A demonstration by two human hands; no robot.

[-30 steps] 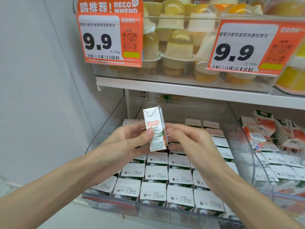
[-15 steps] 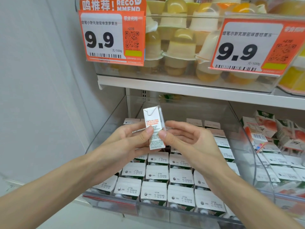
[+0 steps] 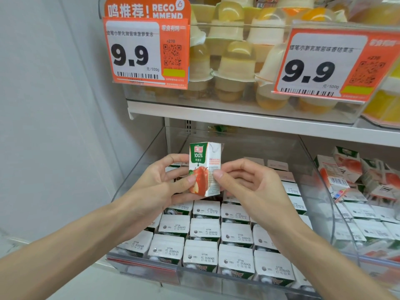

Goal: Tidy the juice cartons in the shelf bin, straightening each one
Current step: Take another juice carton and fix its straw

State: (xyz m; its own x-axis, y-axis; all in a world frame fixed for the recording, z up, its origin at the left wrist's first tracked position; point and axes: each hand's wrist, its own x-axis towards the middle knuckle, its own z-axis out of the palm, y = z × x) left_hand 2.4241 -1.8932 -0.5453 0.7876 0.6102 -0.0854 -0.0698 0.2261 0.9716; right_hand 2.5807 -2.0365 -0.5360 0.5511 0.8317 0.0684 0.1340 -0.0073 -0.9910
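Since the earlier frame I have turned the carton (image 3: 204,169) about its upright axis. The printed side panel faced me then; now the green front with the red apple shows, and the side panel has swung to the right. The carton is held upright in the air above the middle rows of the shelf bin (image 3: 147,152), clear of the packed cartons (image 3: 203,231) below.

My left hand (image 3: 160,187) pinches it with the thumb on the lower front face and the fingers curled behind. My right hand (image 3: 253,191) pinches the right-hand edge, thumb in front and fingers behind. Neither of the hands is spread.

I judge the carton light and fairly stiff along its folded edges. Its flat faces look like thin board that would dent under a hard squeeze, and the glossy print may be a little slippery. The safest hold seems to be across two opposite faces, low down near the corners, leaving the top fold free.

The bin is clear plastic with slanted walls, and its cartons stand in tight rows with their date-stamped tops up. If there is a gap for this one, the hands hide it. Above, a white upper shelf (image 3: 238,122) carries jelly cups (image 3: 236,68) behind orange price tags (image 3: 147,53). To the right lie loose cartons (image 3: 346,167) in a jumble. A pale wall (image 3: 54,126) closes the left side.
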